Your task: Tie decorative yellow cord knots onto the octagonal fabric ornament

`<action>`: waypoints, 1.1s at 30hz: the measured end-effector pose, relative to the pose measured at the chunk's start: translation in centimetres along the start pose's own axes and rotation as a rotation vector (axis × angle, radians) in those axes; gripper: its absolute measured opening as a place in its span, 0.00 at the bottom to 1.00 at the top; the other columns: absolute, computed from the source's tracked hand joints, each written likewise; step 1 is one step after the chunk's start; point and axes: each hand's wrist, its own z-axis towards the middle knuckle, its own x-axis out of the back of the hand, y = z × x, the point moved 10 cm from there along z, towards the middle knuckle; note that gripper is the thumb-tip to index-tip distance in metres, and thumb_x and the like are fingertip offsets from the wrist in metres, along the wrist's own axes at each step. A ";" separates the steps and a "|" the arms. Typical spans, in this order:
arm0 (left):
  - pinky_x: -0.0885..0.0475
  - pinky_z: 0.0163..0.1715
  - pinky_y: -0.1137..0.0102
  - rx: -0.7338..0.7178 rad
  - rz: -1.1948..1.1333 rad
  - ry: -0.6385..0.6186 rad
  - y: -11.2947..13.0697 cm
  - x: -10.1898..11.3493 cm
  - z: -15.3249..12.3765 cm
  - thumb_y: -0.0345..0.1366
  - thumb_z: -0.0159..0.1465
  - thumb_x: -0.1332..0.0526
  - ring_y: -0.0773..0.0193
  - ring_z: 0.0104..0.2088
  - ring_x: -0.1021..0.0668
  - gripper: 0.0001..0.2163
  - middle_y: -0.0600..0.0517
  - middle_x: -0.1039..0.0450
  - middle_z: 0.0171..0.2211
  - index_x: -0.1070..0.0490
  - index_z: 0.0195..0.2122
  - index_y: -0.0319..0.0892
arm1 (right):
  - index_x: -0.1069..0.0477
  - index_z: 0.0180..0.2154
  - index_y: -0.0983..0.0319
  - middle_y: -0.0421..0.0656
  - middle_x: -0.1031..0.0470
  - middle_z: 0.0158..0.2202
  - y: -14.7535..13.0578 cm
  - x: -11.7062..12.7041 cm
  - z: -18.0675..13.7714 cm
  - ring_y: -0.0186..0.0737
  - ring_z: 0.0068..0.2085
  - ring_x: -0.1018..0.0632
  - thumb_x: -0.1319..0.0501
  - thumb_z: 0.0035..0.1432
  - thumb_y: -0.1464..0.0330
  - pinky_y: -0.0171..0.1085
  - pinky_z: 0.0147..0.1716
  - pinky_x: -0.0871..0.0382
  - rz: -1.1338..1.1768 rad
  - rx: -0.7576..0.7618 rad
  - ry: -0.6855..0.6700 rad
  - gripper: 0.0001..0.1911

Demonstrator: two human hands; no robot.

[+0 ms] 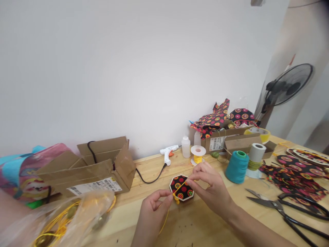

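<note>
My left hand point(155, 212) pinches a yellow cord point(164, 221) near a small yellow knot point(176, 198), and a tail of the cord hangs below the fingers. My right hand point(208, 187) pinches the same cord farther up, so a short length runs taut between the two hands. Right behind the cord is an octagonal piece point(182, 187) with a pale rim and dark fabric patterned in red, orange and green circles. Whether either hand touches this piece I cannot tell.
A glue gun point(168, 154), a plastic bottle point(185, 146) and a yellow cord spool point(198, 154) stand along the wall. Teal thread point(236, 167), black-handled scissors point(280, 206) and fabric scraps point(295, 178) lie right. An open cardboard box point(102, 171) and plastic bag point(84, 212) occupy the left.
</note>
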 end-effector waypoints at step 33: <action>0.58 0.14 0.77 0.020 0.040 -0.124 -0.8 -1.4 -0.3 0.45 0.43 0.37 0.78 0.12 0.49 0.15 0.61 0.45 0.08 0.30 0.21 0.35 | 0.31 0.23 0.61 0.41 0.36 0.23 -0.2 0.1 -0.3 0.36 0.28 0.35 0.44 0.51 0.70 0.36 0.27 0.43 -0.081 0.022 0.015 0.07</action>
